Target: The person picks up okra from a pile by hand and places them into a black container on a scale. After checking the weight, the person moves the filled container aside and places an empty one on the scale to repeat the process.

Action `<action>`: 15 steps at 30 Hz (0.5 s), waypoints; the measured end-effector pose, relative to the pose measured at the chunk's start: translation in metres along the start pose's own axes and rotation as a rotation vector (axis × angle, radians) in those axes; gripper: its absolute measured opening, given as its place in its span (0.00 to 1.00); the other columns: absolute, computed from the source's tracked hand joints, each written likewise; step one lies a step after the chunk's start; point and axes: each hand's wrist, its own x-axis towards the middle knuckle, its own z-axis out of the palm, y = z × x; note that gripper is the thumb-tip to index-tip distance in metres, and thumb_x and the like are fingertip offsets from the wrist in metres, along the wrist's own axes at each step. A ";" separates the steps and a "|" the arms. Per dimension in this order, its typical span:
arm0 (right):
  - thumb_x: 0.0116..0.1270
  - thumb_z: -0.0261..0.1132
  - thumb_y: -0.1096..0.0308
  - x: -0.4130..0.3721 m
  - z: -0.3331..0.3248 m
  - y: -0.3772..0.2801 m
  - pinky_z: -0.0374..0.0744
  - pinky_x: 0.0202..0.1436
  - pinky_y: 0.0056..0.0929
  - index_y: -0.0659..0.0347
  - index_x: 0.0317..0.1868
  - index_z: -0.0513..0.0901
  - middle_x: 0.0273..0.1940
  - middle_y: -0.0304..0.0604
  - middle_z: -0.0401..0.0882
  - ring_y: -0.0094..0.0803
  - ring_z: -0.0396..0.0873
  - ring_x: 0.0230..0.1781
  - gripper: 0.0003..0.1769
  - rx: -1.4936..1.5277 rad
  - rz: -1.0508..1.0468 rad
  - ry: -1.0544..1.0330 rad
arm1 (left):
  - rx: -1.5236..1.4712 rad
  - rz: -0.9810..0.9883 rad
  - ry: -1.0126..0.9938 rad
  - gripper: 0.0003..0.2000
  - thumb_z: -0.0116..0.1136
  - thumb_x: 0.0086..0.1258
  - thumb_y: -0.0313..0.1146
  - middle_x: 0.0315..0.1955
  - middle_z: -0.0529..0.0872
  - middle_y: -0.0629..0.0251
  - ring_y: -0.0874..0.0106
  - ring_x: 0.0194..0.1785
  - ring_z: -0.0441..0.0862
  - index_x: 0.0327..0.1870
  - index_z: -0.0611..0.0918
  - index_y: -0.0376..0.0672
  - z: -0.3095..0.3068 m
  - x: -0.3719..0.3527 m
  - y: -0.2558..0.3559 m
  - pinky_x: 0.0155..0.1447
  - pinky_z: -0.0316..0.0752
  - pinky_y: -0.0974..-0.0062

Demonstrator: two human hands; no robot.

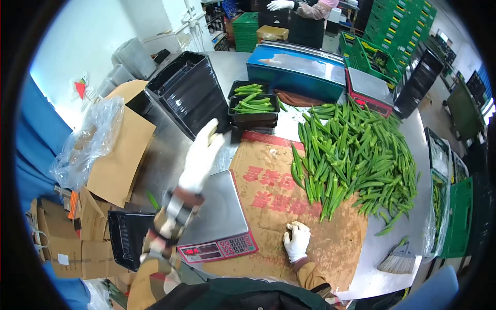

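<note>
Left grip (199, 160) stood apart near black trays (191, 98); right grip (297, 243) curled on cardboard (274, 191), contents unclear. Okra (361, 150) lay heaped on the desk (369, 274) — best handled lightly, clear of the scale (214, 212).

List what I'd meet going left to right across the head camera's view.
Blue cloth curtain → open brown cardboard box → tall stack of black plastic trays → small black plastic trays of green okra → large heap of loose green okra → green plastic crate.
</note>
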 end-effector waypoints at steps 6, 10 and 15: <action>0.55 0.72 0.71 -0.006 0.005 0.008 0.73 0.60 0.46 0.55 0.47 0.83 0.52 0.46 0.81 0.48 0.75 0.57 0.17 -0.007 -0.035 0.018 | 0.926 0.198 0.498 0.23 0.54 0.79 0.30 0.70 0.75 0.47 0.57 0.73 0.71 0.72 0.72 0.32 -0.126 -0.165 0.058 0.77 0.64 0.62; 0.55 0.71 0.70 -0.008 0.009 0.014 0.73 0.59 0.45 0.54 0.47 0.83 0.54 0.45 0.79 0.47 0.74 0.57 0.17 0.006 -0.050 0.041 | 1.072 -0.118 0.450 0.20 0.51 0.82 0.35 0.59 0.84 0.44 0.56 0.65 0.80 0.66 0.77 0.28 -0.242 -0.261 -0.024 0.72 0.70 0.66; 0.55 0.72 0.69 -0.013 0.009 0.015 0.73 0.60 0.45 0.53 0.50 0.83 0.56 0.43 0.79 0.45 0.74 0.60 0.20 0.016 -0.034 -0.004 | 0.617 -0.324 0.567 0.18 0.56 0.79 0.35 0.51 0.89 0.52 0.67 0.53 0.84 0.57 0.84 0.27 -0.265 -0.286 -0.052 0.64 0.75 0.72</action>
